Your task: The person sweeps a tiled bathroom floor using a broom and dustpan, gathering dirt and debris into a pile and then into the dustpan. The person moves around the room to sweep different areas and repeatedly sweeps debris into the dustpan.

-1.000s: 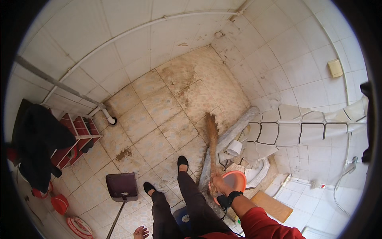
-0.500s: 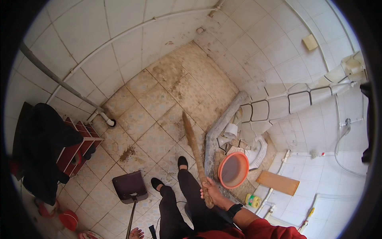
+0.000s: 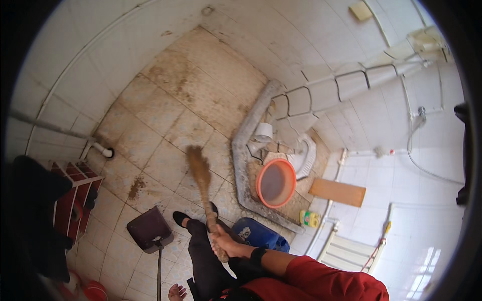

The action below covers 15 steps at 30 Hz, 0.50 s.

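My right hand [image 3: 223, 242] is closed around the handle of a short straw broom [image 3: 202, 176]. Its brown bristles point away from me over the tiled floor, in front of my feet. A dark maroon dustpan [image 3: 149, 230] rests on the floor to the left of my black shoes. The dustpan's thin long handle [image 3: 159, 271] rises toward the lower edge, close beside my left hand [image 3: 176, 292]. That hand is partly cut off by the frame; its fingers look apart, and the handle passes to its left without visible contact.
A raised concrete kerb [image 3: 240, 165] borders a squat toilet [image 3: 305, 158] and an orange basin [image 3: 292, 193] of murky water. Near my right leg stands a blue container [image 3: 258, 235]. A red shelf rack [image 3: 75, 195] is at left. Brown dirt patches [image 3: 136, 187] mark the floor.
The broom has swung left and closer to my feet, its bristles blurred. My view has shifted, bringing the blue container into sight. The dustpan stays on the floor.
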Each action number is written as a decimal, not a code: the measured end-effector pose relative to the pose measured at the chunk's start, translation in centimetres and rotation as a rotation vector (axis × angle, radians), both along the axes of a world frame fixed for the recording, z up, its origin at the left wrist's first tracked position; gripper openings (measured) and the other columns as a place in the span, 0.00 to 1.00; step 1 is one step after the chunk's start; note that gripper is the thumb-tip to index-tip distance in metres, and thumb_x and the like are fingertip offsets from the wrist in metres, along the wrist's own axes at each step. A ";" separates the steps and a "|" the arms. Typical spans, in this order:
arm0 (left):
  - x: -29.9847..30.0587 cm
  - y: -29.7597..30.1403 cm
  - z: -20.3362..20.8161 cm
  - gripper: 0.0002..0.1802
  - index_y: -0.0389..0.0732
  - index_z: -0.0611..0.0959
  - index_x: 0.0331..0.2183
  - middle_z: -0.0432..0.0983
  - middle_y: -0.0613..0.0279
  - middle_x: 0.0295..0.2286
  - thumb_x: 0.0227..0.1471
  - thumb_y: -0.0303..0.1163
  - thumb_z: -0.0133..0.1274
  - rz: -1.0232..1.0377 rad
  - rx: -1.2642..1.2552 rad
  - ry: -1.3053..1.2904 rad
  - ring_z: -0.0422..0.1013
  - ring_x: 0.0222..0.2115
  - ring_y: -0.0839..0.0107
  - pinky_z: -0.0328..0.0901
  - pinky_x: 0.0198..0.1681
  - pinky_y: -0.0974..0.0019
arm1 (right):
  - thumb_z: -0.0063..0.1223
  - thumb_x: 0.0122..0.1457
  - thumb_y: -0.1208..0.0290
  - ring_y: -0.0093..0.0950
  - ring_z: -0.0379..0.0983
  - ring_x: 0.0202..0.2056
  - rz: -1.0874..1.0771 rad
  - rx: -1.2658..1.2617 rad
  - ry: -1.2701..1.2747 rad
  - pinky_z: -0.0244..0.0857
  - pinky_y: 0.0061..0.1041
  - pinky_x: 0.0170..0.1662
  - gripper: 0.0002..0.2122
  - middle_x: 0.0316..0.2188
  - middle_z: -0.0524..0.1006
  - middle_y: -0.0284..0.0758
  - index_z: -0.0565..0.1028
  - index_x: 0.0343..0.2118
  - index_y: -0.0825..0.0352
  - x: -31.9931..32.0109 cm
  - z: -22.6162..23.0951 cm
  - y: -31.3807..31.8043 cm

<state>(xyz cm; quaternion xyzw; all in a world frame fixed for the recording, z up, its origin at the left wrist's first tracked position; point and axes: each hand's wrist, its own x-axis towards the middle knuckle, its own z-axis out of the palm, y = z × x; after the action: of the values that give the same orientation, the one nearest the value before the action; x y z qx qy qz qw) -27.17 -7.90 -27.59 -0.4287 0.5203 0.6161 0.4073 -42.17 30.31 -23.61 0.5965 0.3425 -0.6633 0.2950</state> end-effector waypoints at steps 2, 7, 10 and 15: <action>-1.5 0.3 -0.3 0.30 0.37 0.67 0.52 0.69 0.50 0.44 0.56 0.48 0.45 -0.086 -0.046 -0.036 0.70 0.41 0.59 0.67 0.42 0.60 | 0.45 0.60 0.66 0.23 0.65 0.18 0.037 -0.014 -0.015 0.64 0.25 0.19 0.30 0.21 0.67 0.32 0.45 0.62 0.48 -0.4 1.8 -0.1; -4.1 1.0 0.2 0.30 0.37 0.66 0.52 0.69 0.50 0.45 0.57 0.49 0.42 -0.128 -0.040 0.042 0.70 0.42 0.58 0.67 0.43 0.58 | 0.47 0.59 0.65 0.22 0.65 0.18 0.141 0.015 0.070 0.64 0.23 0.18 0.31 0.22 0.68 0.31 0.45 0.62 0.49 -1.0 5.8 6.4; -4.5 1.0 1.0 0.30 0.37 0.66 0.52 0.69 0.50 0.46 0.57 0.50 0.42 -0.213 -0.032 0.049 0.70 0.43 0.58 0.67 0.43 0.57 | 0.48 0.59 0.64 0.21 0.65 0.16 0.206 0.157 0.112 0.63 0.23 0.16 0.32 0.22 0.68 0.32 0.45 0.62 0.49 0.5 6.6 11.7; -4.8 1.3 1.0 0.25 0.39 0.69 0.48 0.72 0.53 0.40 0.55 0.46 0.46 -0.203 -0.123 -0.030 0.72 0.38 0.61 0.69 0.38 0.60 | 0.48 0.58 0.63 0.22 0.65 0.17 -0.058 0.348 0.257 0.64 0.22 0.17 0.33 0.22 0.68 0.34 0.43 0.63 0.51 1.8 6.7 18.8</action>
<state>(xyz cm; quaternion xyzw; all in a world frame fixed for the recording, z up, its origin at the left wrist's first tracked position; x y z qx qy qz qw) -31.97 -6.56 -26.60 -0.4072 0.5917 0.5320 0.4484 -40.32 49.07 -16.88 0.5584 0.4692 -0.6731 0.1223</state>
